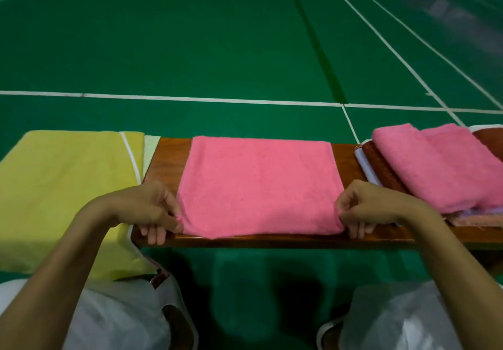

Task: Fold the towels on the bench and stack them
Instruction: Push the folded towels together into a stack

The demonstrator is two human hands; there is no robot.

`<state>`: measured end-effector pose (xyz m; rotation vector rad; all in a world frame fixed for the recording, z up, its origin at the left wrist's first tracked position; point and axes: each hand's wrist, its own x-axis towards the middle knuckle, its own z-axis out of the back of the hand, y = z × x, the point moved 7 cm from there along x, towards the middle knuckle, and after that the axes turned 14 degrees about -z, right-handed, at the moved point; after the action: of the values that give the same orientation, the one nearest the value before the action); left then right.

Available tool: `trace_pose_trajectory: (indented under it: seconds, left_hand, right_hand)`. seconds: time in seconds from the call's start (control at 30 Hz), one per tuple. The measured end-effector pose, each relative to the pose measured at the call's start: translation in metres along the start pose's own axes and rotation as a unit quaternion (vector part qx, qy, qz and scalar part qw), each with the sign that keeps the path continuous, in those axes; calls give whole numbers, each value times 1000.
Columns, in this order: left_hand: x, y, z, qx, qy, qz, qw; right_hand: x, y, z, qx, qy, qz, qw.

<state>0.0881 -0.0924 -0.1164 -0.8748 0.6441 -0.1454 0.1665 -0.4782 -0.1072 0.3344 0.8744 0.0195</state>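
Pink towel (258,183), frame ctr on bench (168,156): left hand (147,208) & right hand (364,205) pinch near corners. Risk: uneven lift, skewed fold.

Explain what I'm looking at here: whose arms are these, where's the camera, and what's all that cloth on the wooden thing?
No machine here: a person wears a camera on the head, so you look down over their bare arms. The left hand and right hand each pinch a near corner of the pink towel lying flat on the wooden bench. A yellow towel lies to its left; a stack of folded towels, pink on top, sits to its right. Behind is green court floor.
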Motion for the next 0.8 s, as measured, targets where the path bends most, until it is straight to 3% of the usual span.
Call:
trace_pose_trajectory:
  seconds: [0.2, 0.3, 0.33, 0.4, 0.47, 0.53, 0.6, 0.63, 0.73, 0.8]
  left_hand:
    - [-4, -6, -22, 50, 192, 51, 979]
    - [-4, -19, -21, 33, 192, 19, 981]
    - [1, -26, -16, 22, 145, -11, 989]
    - [17, -37, 4, 9, -40, -82, 996]
    - [31, -44, 24, 42, -257, -150, 954]
    - [44, -57, 18, 135, -362, -200, 900]
    - [65, -71, -7, 208, -348, -220, 887]
    - [75, -77, -21, 232, -326, -218, 890]
    - [101, -84, -52, 291, -274, -201, 894]
    - [113, -74, -59, 331, -246, -159, 897]
  right_hand:
    - [-9, -9, -24, -93, 166, -34, 981]
    - [-18, -8, -21, -91, 189, -23, 977]
    - [-19, -5, -17, -72, 171, -9, 983]
    - [-16, 7, 0, 20, 68, 47, 996]
    - [-5, 21, 21, 156, -100, 115, 976]
    - [2, 36, 32, 210, -292, 160, 919]
    - [11, 62, 18, 124, -417, 145, 889]
    - [17, 79, 3, 61, -421, 144, 893]
    - [38, 117, -41, -70, -355, 189, 913]
    - [52, 119, -54, -119, -328, 172, 921]
